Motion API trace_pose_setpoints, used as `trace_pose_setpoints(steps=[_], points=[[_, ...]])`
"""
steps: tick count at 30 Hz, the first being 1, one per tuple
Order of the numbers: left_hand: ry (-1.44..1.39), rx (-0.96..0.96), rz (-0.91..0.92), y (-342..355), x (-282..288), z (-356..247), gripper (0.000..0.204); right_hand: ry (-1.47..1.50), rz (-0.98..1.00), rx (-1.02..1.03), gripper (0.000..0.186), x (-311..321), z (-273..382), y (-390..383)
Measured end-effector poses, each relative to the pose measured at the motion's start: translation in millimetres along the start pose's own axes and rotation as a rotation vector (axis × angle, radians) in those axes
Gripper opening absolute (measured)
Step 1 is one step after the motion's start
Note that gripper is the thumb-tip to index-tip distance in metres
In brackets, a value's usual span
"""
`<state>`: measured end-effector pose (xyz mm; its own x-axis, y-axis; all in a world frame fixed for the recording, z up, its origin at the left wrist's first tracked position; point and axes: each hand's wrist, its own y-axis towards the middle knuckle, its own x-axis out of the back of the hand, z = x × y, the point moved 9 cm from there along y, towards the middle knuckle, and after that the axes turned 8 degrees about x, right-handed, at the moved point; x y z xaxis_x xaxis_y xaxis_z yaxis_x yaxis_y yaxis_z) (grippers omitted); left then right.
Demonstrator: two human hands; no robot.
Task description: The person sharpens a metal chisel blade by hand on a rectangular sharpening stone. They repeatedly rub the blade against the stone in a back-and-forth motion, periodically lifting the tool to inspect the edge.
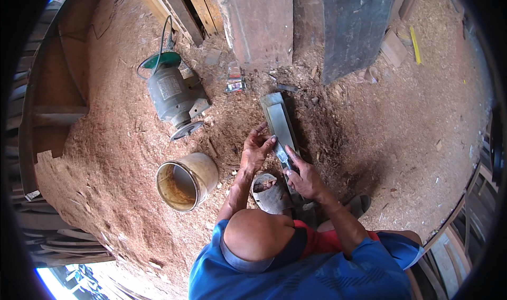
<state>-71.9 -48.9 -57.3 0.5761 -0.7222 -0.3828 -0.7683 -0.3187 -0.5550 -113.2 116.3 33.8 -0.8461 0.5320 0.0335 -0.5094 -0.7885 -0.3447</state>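
Note:
A long grey sharpening stone (pixel 278 116) rests on a narrow wooden block (pixel 270 97) on the ground in front of me. Over its near half lies a chisel (pixel 281 151) with a flat metal blade. My right hand (pixel 307 179) is closed round the handle end, its thumb and index finger along the tool. From the left, my left hand (pixel 255 151) pinches the blade near its tip, thumb on top and other fingers beside the stone. Whether the blade's edge touches the stone is hard to tell.
A grey electric motor (pixel 168 91) with a green disc and cable stands at the left. Nearer is a stained bucket (pixel 208 172) holding liquid. Large boards (pixel 259 25) lean at the far side. A yellow strip (pixel 416 45) lies far right. Sawdust and wood chips cover the ground.

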Motion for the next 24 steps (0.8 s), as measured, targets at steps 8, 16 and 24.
trace_pose_setpoints(steps=[8, 16, 24], points=[[0.221, -0.168, -0.08, 6.3, 19.7, -14.9, 0.044, -0.063, 0.016, -0.009, 0.063, 6.0, -13.0, 9.9], [1.519, -0.823, 0.025, -19.9, -57.1, -40.7, 0.063, 0.024, -0.039, -0.182, 0.064, 8.8, -31.8, 46.0], [1.495, -0.787, 0.123, -22.5, -48.7, -1.0, 0.057, -0.524, -0.092, 0.073, 0.074, -4.4, -30.0, 30.7]])
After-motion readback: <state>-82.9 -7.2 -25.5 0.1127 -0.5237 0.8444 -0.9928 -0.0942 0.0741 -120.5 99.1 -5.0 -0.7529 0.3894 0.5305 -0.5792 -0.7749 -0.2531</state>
